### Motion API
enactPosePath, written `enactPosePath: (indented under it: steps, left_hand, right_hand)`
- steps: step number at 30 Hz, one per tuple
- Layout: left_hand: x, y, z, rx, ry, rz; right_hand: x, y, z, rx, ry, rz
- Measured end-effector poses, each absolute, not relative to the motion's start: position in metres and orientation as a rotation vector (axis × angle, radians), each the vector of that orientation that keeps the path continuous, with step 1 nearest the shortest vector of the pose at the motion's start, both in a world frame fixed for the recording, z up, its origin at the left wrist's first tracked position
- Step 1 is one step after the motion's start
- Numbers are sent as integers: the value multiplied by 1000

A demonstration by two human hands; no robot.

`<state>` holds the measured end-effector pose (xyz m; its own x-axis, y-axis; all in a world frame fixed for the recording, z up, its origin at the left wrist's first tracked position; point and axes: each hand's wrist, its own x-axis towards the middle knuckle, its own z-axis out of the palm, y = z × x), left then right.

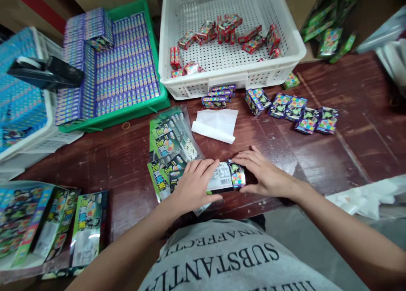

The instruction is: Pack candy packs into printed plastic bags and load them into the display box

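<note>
Your right hand (261,174), the nearer, grasps the small box (237,175) between thumb and fingers; it lies above the surface (136,164) at the right end of the packet (220,177), which runs crosswise, held by your left hand (197,183).

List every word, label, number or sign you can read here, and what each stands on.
"SUBSTANTI...", upside down, on the grey shirt.
"UNAFFECT...", upside down, on the same shirt.
Shirt's third line: cut off by the picture's edge.
Large characters on the green packets: too blurred to read surely.
Barcode label: small print unreadable.
Lettering on the purple boxes and red boxes: too small.
</note>
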<state>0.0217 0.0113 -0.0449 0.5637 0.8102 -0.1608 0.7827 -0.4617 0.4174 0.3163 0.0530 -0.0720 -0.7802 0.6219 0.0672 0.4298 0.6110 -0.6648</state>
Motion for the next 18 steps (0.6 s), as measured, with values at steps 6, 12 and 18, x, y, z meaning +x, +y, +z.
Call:
enactPosePath:
  steps: [6,12,18]
  left_hand:
    - [31,10,-46,2326,1440,118]
    - [23,22,-54,2489,1376,161]
    - [15,36,-64,2633,1404,235]
  right_hand:
    - [303,46,-76,-918,-2429,897]
    - [304,54,-78,-844,-2515,920]
    - [302,63,-67,-935,-2588,649]
